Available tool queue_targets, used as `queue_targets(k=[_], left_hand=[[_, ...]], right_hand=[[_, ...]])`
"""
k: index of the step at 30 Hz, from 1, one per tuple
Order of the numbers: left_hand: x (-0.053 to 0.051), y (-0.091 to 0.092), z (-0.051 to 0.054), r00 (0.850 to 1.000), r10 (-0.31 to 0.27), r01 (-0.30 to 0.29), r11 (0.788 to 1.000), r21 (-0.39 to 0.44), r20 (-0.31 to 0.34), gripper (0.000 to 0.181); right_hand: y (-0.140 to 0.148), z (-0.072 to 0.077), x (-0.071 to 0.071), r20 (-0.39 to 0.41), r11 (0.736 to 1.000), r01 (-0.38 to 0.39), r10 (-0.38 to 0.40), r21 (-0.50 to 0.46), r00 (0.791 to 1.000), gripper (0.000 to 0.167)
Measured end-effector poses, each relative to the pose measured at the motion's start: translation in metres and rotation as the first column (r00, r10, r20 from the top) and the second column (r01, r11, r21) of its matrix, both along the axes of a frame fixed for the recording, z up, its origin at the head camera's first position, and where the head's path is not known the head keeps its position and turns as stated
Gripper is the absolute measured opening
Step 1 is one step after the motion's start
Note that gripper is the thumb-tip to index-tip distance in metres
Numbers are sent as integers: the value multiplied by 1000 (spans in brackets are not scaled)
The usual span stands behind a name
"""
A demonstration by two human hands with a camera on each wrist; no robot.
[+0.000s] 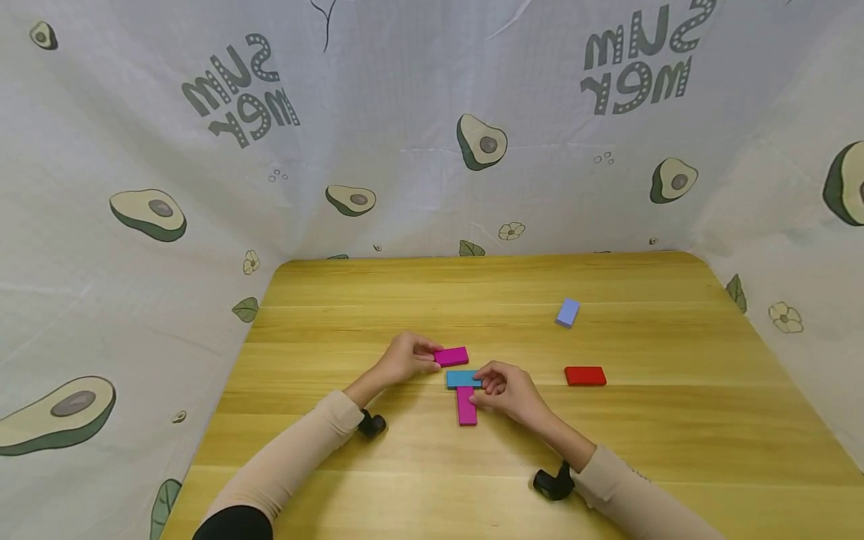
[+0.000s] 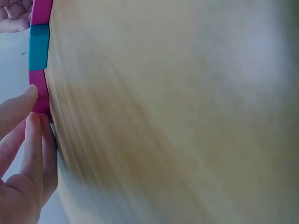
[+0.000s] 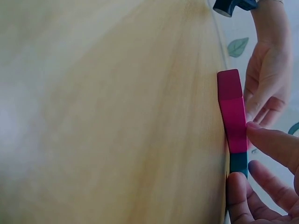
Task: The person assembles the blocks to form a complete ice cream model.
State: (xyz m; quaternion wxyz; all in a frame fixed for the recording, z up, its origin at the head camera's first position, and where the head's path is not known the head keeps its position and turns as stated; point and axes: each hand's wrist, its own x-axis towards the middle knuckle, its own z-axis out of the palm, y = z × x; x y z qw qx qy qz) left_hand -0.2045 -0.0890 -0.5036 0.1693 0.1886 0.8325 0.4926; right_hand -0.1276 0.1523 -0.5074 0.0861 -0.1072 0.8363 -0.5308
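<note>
Near the table's middle, my left hand pinches the left end of a magenta block between thumb and fingers. Just nearer lies a blue block, set crosswise. A second magenta block runs toward me from it, so the two form a T. My right hand has its fingers curled at the blue block's right end; its thumb touches the second magenta block. In the right wrist view the thumb rests against magenta, and fingertips cover part of the blue block.
A red block lies to the right of my right hand. Farther back is a lavender block. The wooden table has rounded far corners, and a white avocado-print cloth hangs behind and beside it.
</note>
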Motion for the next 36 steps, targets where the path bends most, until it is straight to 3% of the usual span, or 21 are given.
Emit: queue_targets(k=[15,26,36], left_hand=[[3,2,1,995,-101,101,995,-1,18,31],[0,5,1,992,-125,125,992,-32,12,32],[2,7,2,991,-133,133,991,0,32,31]], right_hand=[[1,-1,1,1,1000,-4,4,-2,1000,32],[0,-2,-3,6,1000,7,-7,10,1000,31],[1,-4,-2,3,1000,-3,3,13,1000,31]])
